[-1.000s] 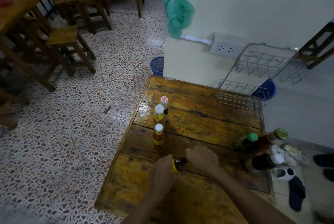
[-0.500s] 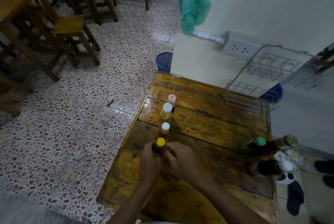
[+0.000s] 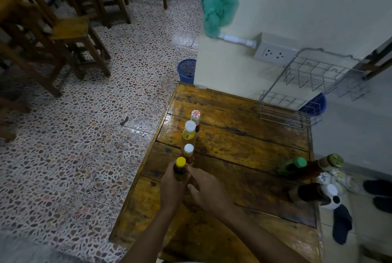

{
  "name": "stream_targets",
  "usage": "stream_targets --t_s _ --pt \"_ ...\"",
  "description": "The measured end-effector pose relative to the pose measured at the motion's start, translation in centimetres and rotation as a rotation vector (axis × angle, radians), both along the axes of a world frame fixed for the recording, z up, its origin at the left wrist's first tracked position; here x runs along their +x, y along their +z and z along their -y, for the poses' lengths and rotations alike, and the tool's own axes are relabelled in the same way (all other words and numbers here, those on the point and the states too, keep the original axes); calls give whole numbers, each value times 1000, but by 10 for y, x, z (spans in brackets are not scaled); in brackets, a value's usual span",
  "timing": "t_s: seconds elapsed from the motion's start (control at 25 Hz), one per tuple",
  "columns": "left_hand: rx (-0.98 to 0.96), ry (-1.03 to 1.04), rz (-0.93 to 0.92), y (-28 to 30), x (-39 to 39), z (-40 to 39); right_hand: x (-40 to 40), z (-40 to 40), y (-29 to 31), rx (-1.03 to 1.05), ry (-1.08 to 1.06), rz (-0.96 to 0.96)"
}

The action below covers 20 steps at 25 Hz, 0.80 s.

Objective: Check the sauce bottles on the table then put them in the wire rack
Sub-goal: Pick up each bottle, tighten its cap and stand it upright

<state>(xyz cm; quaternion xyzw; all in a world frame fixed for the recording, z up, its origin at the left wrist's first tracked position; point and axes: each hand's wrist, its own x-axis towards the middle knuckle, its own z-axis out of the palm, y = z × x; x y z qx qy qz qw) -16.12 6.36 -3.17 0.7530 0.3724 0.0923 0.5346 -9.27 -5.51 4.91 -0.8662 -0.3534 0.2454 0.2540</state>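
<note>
A dark sauce bottle with a yellow cap [image 3: 180,167] stands upright near the left edge of the wooden table [image 3: 244,146]. My left hand [image 3: 172,188] grips its body. My right hand [image 3: 206,190] sits just right of it, fingers loosely curled and touching the bottle's side. Behind it stand three more bottles in a row: a small white-capped one [image 3: 188,152], a taller white-capped one with a yellow label [image 3: 189,132], and one with a patterned orange cap [image 3: 195,116]. The wire rack [image 3: 297,101] hangs empty at the table's far right corner.
Three bottles lie at the table's right edge: a green-capped one [image 3: 293,166], a gold-lidded one [image 3: 324,164] and a dark white-capped one [image 3: 311,192]. A blue bin [image 3: 187,70] stands on the floor by the wall. Wooden stools [image 3: 72,35] fill the left.
The yellow-capped bottle, held lying sideways between both hands a second ago, now stands upright at the front of the row. Both hands moved forward and left with it.
</note>
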Motion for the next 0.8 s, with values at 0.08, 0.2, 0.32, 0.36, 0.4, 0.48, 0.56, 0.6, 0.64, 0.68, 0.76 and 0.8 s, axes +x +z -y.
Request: stream_targets --t_s 0.08,0.2,0.32,0.36,0.4,0.48,0.56,0.6,0.64,0.68,0.76,0.8 --pt "12 -17 -40 -2 -1 2 -2 3 0 -5 5 -21" --pt "-59 13 -112 -14 -7 4 -3 14 2 7 -2 -37" --pt "-56 6 -170 -53 -23 10 3 39 11 4 -33 -14" --pt "-5 -13 -216 -54 -27 21 6 52 15 4 -48 10" --pt "67 -45 -278 -47 -28 35 10 67 19 3 -62 35" --pt "183 -153 -383 -26 -24 70 21 100 26 -3 -90 112" --pt "132 -260 -386 -6 -7 111 36 140 36 -22 -129 200" --pt "119 -328 -361 0 6 132 45 160 43 -32 -140 257" --pt "123 -391 -327 5 21 153 54 179 49 -41 -140 335" --pt "140 -455 -284 5 38 177 62 200 54 -38 -140 433" --pt "181 -575 -198 11 73 223 78 243 58 -46 -146 608" --pt "186 -617 -157 16 89 245 86 262 58 -81 -159 660"
